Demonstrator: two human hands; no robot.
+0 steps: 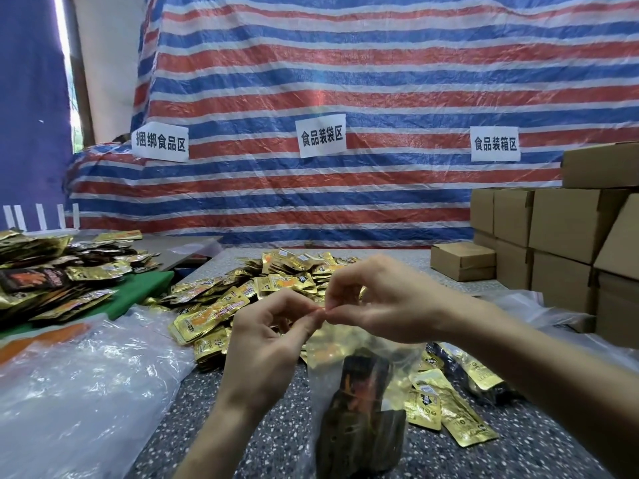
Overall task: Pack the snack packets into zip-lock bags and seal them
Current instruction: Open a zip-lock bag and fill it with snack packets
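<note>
Hands met above the speckled table (pixel 207 426), fingertips almost touching. Left hand (pixel 266 344) pinched the top edge of the zip-lock bag (pixel 397 378) between thumb and forefinger; right hand (pixel 377 302) pinched the same edge just beside it, its other fingers curled. The bag hung down from the pinch toward the camera, and whether its strip was closed could not be told. A dark packet (pixel 363 409) stood upright inside it; gold showed through the upper part, in the bag or behind it, unclear which. A pile of gold packets (pixel 276 281) lay on the table behind the hands, and a few loose packets (pixel 449 409) lay just right of the bag. More packets were heaped on a green board (pixel 145 292) at the left, with crumpled clear plastic (pixel 79 382) in front of it. Cardboard boxes (pixel 570 236) were stacked at the right, a small box (pixel 463 261) near them. A striped tarp (pixel 345 81) with paper labels (pixel 321 134) hung behind.
</note>
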